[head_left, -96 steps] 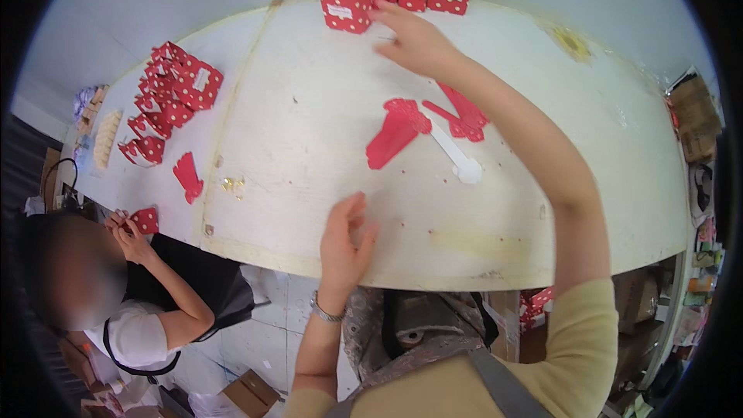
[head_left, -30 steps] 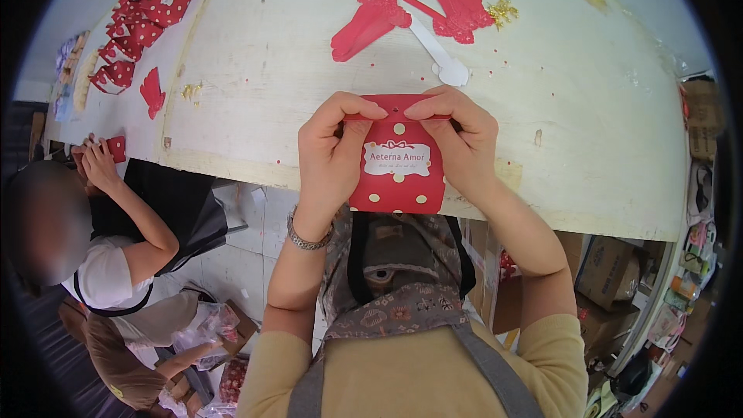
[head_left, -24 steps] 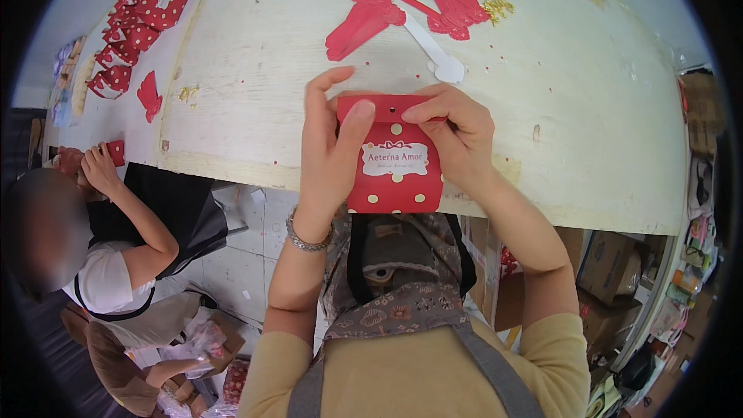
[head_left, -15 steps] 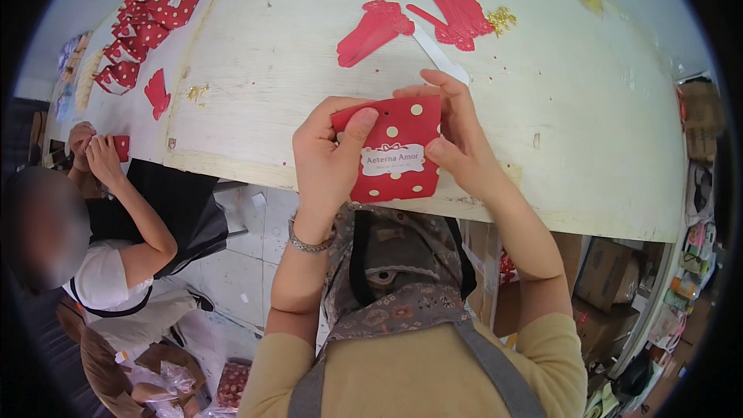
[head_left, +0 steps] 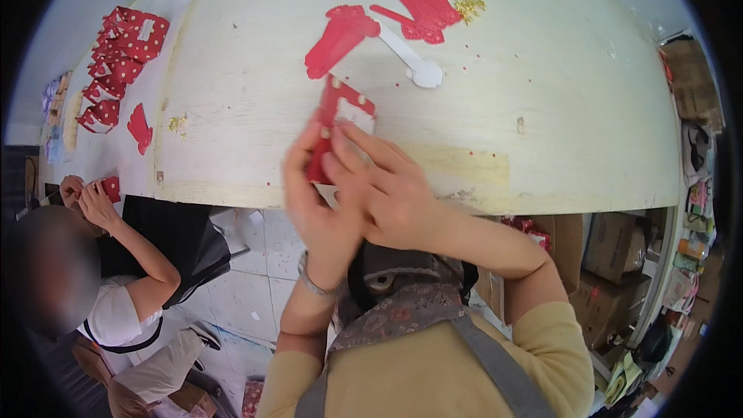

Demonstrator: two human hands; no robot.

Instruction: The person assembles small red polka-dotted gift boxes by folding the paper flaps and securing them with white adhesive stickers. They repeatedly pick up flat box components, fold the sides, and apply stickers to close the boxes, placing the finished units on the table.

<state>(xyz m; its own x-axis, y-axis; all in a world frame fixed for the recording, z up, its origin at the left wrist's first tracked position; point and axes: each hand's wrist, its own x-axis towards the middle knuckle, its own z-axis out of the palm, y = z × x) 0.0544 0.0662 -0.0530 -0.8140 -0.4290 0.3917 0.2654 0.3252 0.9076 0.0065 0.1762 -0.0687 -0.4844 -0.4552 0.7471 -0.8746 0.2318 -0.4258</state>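
A red polka-dot paper pouch [head_left: 333,97] with a white label stands tilted on edge above the table's front part. My left hand [head_left: 313,201] is wrapped round its left side and lower end. From the right, my right hand [head_left: 391,190] reaches across with bent fingers pressed on the pouch near the label; these fingers are slightly blurred. Beyond the pouch lies a stack of red strips [head_left: 337,42] with lacy ends. Next to it are a white strip [head_left: 422,70] with a rounded end and a second red strip stack [head_left: 422,4].
Small gold pieces [head_left: 470,6] lie by the far stack. At the left, several dotted red pouches [head_left: 128,58], a few red strips [head_left: 139,128] and more gold bits [head_left: 177,124] rest on the table. A co-worker's hands [head_left: 89,200] hold a red piece. Cardboard boxes [head_left: 611,248] stand below right.
The pouch has turned from face-on to edgewise and shifted left. My right hand has moved left from the pouch's right edge, close against my left hand. The view has shifted slightly.
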